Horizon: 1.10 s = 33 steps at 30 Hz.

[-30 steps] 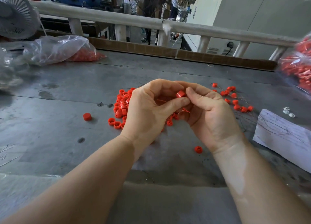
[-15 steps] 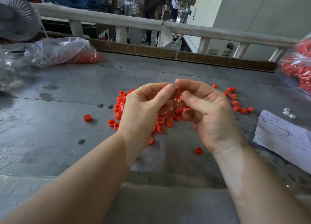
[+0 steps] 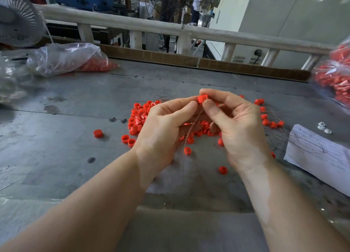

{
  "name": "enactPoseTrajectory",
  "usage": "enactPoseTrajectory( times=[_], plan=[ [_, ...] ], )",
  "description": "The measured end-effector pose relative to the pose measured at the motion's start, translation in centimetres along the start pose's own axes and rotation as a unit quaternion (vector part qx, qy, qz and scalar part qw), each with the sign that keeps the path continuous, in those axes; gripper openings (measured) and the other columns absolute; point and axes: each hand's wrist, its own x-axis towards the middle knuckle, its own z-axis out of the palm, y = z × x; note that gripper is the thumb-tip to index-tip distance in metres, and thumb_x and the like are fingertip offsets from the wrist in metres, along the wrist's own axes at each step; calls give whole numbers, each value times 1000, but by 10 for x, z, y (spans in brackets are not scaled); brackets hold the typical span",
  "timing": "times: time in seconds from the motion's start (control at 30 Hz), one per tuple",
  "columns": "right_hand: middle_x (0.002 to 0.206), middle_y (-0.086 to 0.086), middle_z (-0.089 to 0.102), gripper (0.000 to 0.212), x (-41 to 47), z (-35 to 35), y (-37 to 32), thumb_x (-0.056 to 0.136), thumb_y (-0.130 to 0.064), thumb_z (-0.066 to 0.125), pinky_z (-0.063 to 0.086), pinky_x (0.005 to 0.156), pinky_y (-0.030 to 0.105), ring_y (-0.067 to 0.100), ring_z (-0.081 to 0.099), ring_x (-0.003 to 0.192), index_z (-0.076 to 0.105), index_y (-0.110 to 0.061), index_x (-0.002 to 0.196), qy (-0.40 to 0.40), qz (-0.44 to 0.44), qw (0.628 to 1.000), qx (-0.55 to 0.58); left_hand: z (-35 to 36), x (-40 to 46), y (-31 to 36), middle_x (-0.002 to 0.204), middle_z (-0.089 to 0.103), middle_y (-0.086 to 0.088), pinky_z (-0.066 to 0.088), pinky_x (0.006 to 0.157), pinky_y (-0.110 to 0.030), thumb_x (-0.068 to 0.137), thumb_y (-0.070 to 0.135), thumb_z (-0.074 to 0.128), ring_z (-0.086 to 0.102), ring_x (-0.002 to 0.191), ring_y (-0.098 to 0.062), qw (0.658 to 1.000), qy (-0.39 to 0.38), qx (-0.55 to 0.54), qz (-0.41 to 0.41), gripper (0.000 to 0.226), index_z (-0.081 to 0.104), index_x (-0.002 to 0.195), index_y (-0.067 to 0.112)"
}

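My right hand pinches a small red plastic cap between thumb and forefinger, lifted above the grey metal table. My left hand is close beside it, its thumb tip touching the cap and its curled fingers holding a bundle of thin copper wires that hangs below the cap. A pile of loose red caps lies on the table under and left of my hands. More caps with wires attached lie to the right.
A clear bag of red caps lies at the far left, another bag at the right edge. A white paper sheet and small white parts sit at the right. Single caps are scattered. A railing borders the far side.
Both hands rose from the pile. My right hand now pinches a red cap up high, and the wire bundle in my left hand hangs beneath it.
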Motion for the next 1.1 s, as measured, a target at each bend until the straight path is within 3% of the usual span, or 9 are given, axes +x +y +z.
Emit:
enactPoseTrajectory(
  times=[0.1,0.3,0.37,0.5,0.67,0.83,0.97,1.1],
  plan=[
    [60,-9,63,19,0,0,-3,71,-29,65,32,39,9,4,43,47,72,-26,89,-5,29,999,42,0,-1,-1,98,71,-18,54,89,-41,75,18,59,68,96,-30,1000,3,12,20,31,69,101,5],
    [77,-5,70,21,2,0,0,70,-26,64,38,46,14,20,46,64,73,-24,88,-21,64,993,96,-2,-1,-1,84,74,-9,57,74,-28,70,21,63,70,79,-19,999,-9,18,41,26,74,91,10],
    [76,-6,70,18,3,-2,2,72,-25,66,38,46,14,18,46,64,74,-25,88,-29,60,993,95,-3,0,-1,84,74,-9,57,73,-27,72,23,63,70,79,-18,999,-11,23,40,25,75,90,11],
    [65,-5,62,17,3,-4,2,77,-23,69,35,44,13,7,41,48,75,-29,91,-45,32,997,61,-3,0,1,77,72,-5,56,69,-23,70,27,66,67,73,-13,1000,-4,7,25,24,75,84,11],
    [62,3,54,22,2,-2,2,80,-12,64,35,46,12,6,41,47,74,-26,94,-46,1,998,29,-5,2,2,70,67,-3,53,60,-17,68,18,65,64,64,-7,998,-11,-53,-23,21,75,84,9],
    [58,-5,56,22,0,-2,-3,80,-8,65,33,43,9,4,42,45,73,-24,92,-40,2,998,45,-7,2,3,69,70,2,52,58,-16,69,12,63,65,61,-3,993,-39,-91,-58,23,75,88,9],
    [56,-9,60,19,-1,-2,-5,79,-10,65,32,41,7,2,44,45,73,-24,90,-47,1,997,54,-7,1,4,71,71,3,53,61,-16,68,13,64,66,65,-2,994,-48,-87,-47,24,76,88,13],
    [65,2,59,20,0,-3,-3,78,-15,66,38,47,13,7,45,49,76,-29,89,-48,-5,998,50,-6,1,3,79,73,-2,54,64,-17,69,11,64,68,72,-8,995,-55,-81,-9,22,76,87,11]
  ],
)
